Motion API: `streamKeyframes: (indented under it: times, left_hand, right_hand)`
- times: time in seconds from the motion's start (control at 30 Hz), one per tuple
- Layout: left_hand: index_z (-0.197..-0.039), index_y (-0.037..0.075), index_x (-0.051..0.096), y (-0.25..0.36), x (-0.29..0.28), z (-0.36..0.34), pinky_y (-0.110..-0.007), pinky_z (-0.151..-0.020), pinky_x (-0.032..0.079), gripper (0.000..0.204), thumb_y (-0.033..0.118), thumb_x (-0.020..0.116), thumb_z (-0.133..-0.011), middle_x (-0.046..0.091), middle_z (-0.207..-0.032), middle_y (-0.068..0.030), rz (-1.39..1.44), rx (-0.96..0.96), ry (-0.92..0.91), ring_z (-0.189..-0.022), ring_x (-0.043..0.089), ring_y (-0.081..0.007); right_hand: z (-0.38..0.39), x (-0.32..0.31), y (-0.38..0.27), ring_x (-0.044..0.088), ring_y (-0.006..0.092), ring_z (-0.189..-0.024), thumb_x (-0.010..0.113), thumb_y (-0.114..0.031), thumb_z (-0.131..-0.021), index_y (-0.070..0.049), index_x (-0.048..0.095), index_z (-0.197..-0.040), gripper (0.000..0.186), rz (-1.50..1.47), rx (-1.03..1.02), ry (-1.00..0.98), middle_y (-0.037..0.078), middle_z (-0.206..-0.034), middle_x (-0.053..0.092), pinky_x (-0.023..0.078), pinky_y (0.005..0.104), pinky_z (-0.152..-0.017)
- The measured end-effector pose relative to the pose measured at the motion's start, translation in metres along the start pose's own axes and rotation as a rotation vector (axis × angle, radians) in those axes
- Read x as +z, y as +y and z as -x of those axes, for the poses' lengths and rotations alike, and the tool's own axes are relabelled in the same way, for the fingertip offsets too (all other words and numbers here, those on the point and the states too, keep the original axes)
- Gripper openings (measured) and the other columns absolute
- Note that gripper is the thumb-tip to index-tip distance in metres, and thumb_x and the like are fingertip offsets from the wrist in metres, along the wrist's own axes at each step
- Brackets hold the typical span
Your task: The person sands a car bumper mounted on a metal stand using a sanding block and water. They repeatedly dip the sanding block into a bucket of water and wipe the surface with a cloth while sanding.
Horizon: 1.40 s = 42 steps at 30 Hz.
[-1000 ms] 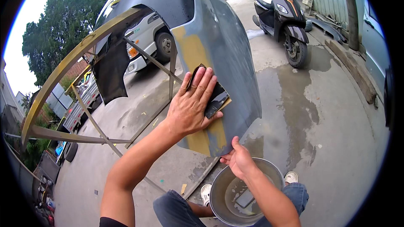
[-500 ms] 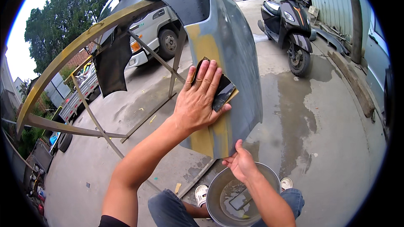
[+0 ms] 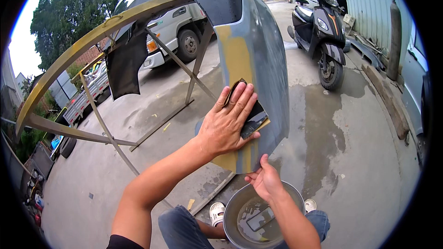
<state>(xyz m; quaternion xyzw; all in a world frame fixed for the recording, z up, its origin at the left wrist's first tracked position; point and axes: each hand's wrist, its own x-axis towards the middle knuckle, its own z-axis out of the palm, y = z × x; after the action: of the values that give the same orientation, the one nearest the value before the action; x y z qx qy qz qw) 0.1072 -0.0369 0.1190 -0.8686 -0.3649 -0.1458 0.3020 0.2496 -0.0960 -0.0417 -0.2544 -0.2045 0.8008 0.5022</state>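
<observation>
A curved car body panel (image 3: 272,64), probably a bumper, stands before me, grey with yellowish filler patches. My left hand (image 3: 228,122) lies on its filler strip, pressing a folded sheet of dark sandpaper (image 3: 254,123) against the surface. The sheet's tan backing shows at one edge, and part of it rises between my fingers. At the panel's lower tip my right hand (image 3: 266,182) grips the edge, thumb on the near side and fingers partly hidden. Directly beneath that hand is a metal basin (image 3: 227,223) of water with a rectangular frame-like object (image 3: 260,219) in it.
A metal stand (image 3: 104,124) with crossed legs props the panel at left. My knees and white shoes (image 3: 217,213) flank the basin. Beyond are a truck (image 3: 177,20), a black scooter (image 3: 323,32), a wooden beam (image 3: 385,99) and a gas cylinder (image 3: 394,41). Wet patches darken the concrete.
My left hand and the sandpaper have slid down the panel, nearer its lower tip. My right hand keeps its place on the edge. The view has shifted slightly.
</observation>
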Motion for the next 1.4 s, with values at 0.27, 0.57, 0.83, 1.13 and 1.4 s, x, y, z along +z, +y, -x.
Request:
streamKeyframes:
  times: [0.27,0.57,0.83,1.13,1.4]
  left_hand:
    - [-0.145,0.004,0.041,0.055,0.037,0.126,-0.043,-0.122,0.007,0.073,0.055,0.049,-0.092,0.036,-0.154,-0.0104,0.069,0.264,-0.266,-0.147,0.025,-0.023]
    - [-0.133,0.009,0.054,0.13,0.085,0.196,-0.054,-0.116,0.024,0.057,0.041,0.066,-0.088,0.053,-0.127,-0.0099,0.62,0.158,0.006,-0.129,0.047,-0.0292]
    - [-0.115,0.004,0.064,0.124,0.096,0.216,-0.048,-0.107,0.038,0.041,0.032,0.069,-0.087,0.062,-0.121,-0.0142,0.921,-0.068,-0.082,-0.119,0.056,-0.0276]
    - [-0.095,0.006,0.07,0.071,0.075,0.224,-0.036,-0.08,0.054,0.019,0.017,0.074,-0.081,0.07,-0.098,-0.0076,0.851,-0.546,0.228,-0.092,0.067,-0.0253]
    - [-0.121,-0.001,0.059,0.043,0.082,0.215,-0.03,-0.08,0.054,0.044,0.018,0.074,-0.085,0.066,-0.113,-0.0156,1.245,-1.06,0.161,-0.095,0.066,-0.0206]
  right_hand:
    - [-0.007,0.009,0.006,0.057,0.0241,-0.115,0.034,-0.05,-0.103,-0.004,0.048,-0.13,0.054,-0.11,0.0,-0.008,0.013,-0.124,0.059,0.045,0.043,-0.098]
    - [0.037,-0.04,0.032,0.064,0.0196,-0.1,0.05,-0.043,-0.1,-0.004,0.054,-0.126,0.047,0.339,0.417,-0.135,0.009,-0.114,0.063,0.055,0.038,-0.084]
    - [0.017,-0.17,0.111,0.068,0.0195,-0.086,0.065,-0.026,-0.094,0.0,0.068,-0.11,0.031,0.885,0.506,0.294,0.012,-0.109,0.069,0.054,0.033,-0.076]
    - [-0.004,-0.295,0.266,0.062,0.0327,-0.112,0.064,-0.051,-0.082,-0.006,0.069,-0.115,0.056,2.023,0.919,-0.106,0.016,-0.122,0.065,0.049,0.0406,-0.093]
    - [-0.017,-0.204,0.184,0.063,0.0381,-0.106,0.065,-0.043,-0.083,0.0,0.069,-0.108,0.05,1.962,0.678,-0.346,0.022,-0.113,0.066,0.049,0.0431,-0.092]
